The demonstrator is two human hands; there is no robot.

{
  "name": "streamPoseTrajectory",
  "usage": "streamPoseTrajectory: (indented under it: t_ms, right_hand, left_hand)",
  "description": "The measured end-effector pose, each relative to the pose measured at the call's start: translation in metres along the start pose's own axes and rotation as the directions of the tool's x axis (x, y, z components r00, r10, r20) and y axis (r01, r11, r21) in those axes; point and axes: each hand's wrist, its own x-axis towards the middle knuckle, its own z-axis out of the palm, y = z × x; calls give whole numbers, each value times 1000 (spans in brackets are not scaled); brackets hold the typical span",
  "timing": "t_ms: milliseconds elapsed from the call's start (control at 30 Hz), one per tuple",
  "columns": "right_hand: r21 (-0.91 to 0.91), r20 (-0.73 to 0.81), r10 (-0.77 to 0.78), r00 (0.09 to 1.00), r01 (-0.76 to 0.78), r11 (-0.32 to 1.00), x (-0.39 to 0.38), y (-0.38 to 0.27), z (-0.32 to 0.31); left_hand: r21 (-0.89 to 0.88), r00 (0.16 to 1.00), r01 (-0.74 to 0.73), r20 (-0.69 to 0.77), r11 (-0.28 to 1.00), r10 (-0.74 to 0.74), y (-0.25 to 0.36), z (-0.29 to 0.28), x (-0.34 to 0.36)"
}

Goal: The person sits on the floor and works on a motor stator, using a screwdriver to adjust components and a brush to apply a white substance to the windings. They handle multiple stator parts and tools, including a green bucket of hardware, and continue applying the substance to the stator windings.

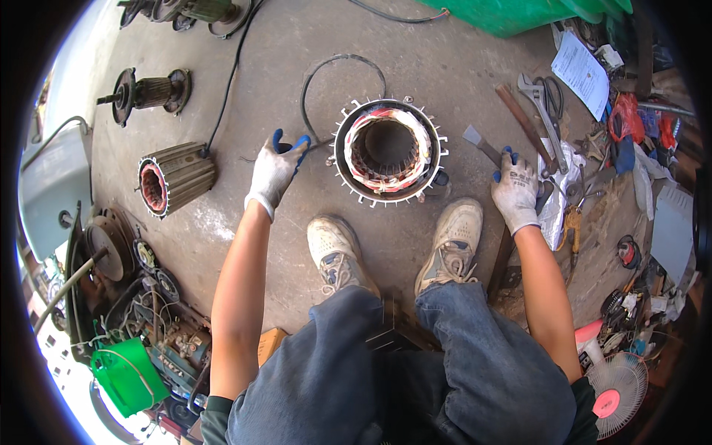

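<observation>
A motor stator [343,148] with red and white windings stands upright between my shoes, a black cable [334,58] looped behind it. My left hand [276,167], in a white-and-blue glove, is open left of the stator, near the cable's end. My right hand [513,185], gloved alike, grips a scraper [489,152] with a flat blade at right of the stator. Beside it lie a wooden-handled tool [512,107], an adjustable wrench [538,99], scissors and crumpled white paper [552,219].
Another stator [191,178] lies on its side at left on the concrete floor [267,96], below a rotor [152,93]. Machinery and a green container [126,374] crowd the lower left. A printed sheet [580,74], assorted tools and a fan [623,389] line the right; green plastic [512,15] lies behind.
</observation>
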Motion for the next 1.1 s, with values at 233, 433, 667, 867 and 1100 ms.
streamPoseTrajectory:
  t_ms: [233,433,667,867,1100]
  right_hand:
    - [167,21,25,999,-28,986,15,10,-5]
    - [935,350,-93,932,-353,-22,-47,2,-129]
    - [850,373,-296,880,-451,-271,-80,-54,-180]
    - [831,415,-296,860,-491,-262,-76,-66,-184]
    - [840,454,-242,858,-502,-204,-74,-78,-191]
  left_hand:
    - [-143,834,-532,-259,835,487,65,-3,-68]
    - [255,530,-822,19,508,848,124,35,-121]
    - [247,479,-875,302,417,825,119,71,-137]
    - [320,449,-882,354,345,820,100,81,-128]
    - [330,479,-864,306,380,823,95,91,-123]
